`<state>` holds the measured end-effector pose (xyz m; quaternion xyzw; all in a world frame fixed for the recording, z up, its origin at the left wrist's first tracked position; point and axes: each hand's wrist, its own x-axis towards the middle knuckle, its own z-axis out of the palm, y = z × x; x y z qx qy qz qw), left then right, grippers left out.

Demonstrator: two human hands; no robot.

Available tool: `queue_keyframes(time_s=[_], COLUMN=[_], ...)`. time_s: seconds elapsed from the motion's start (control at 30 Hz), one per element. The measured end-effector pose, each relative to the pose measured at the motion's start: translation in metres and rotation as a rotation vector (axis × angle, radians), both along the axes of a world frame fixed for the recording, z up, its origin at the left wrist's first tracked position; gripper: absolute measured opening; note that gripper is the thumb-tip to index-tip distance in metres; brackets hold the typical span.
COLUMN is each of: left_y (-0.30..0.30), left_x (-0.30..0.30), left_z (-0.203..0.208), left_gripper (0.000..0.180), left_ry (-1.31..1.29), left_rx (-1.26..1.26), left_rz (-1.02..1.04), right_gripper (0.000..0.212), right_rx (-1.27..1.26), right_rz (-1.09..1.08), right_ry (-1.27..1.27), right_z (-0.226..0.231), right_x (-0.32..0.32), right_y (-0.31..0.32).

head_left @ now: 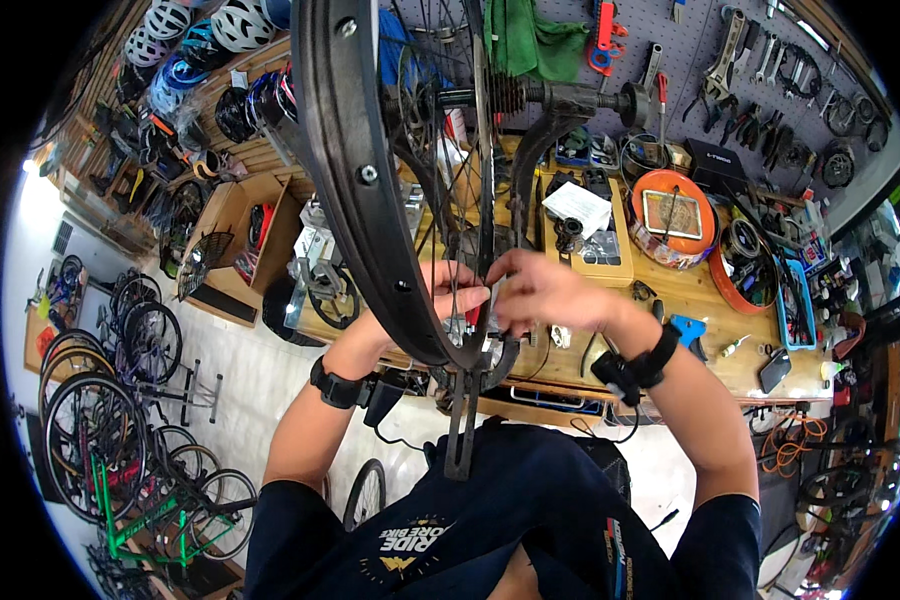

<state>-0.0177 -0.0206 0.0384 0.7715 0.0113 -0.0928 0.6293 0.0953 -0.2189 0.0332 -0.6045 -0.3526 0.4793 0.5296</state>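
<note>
A black bicycle wheel rim (337, 140) stands upright in front of me, carried in a dark wheel truing stand (527, 165). Thin spokes run from the hub down to the rim, and a cassette (507, 95) sits at the hub's right. My left hand (455, 292) reaches in among the spokes near the rim's lower end, its fingers closed in a pinch. A small red piece (472, 315) shows just below those fingertips; its kind is unclear. Just right of the wheel, my right hand (550, 290) has its fingers curled in against the spokes, and what they pinch is hidden.
The wooden workbench (760, 365) bears an orange round tray (670, 240), a cardboard box lid (610, 262), a blue tray (798, 300) and a black phone-like slab (774, 370). Hand tools hang on the pegboard (670, 40). Parked bicycles (135, 500) stand at the left.
</note>
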Motion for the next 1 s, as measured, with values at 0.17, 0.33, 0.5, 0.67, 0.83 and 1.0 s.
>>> queue_keyframes(time_s=[0.17,0.33,0.5,0.67,0.83,1.0], left_y=[-0.013,-0.019,-0.011,-0.019,-0.021,0.009], left_x=[0.005,0.004,-0.002,-0.002,-0.006,-0.008], left_z=[-0.001,0.004,-0.003,0.006,0.012,0.004], left_gripper=[0.032,0.033,0.027,0.026,0.025,0.042], left_ry=[-0.207,-0.236,-0.147,-0.123,-0.232,0.107], left_rx=[0.511,0.541,0.016,0.386,0.562,-0.457], left_rz=[0.120,0.164,0.038,0.103,0.050,-0.170], right_gripper=[0.037,0.025,0.029,0.029,0.026,0.025], right_rx=[0.094,0.002,-0.015,-0.133,-0.107,-0.059], right_rz=[-0.197,-0.141,-0.094,-0.125,-0.130,-0.063], right_ry=[-0.481,-0.379,-0.379,-0.460,-0.487,-0.417], right_z=[-0.031,-0.038,-0.026,-0.025,-0.023,-0.017], right_x=[0.028,0.041,0.040,0.041,0.038,0.038], right_y=[0.022,0.050,0.053,0.056,0.056,0.055])
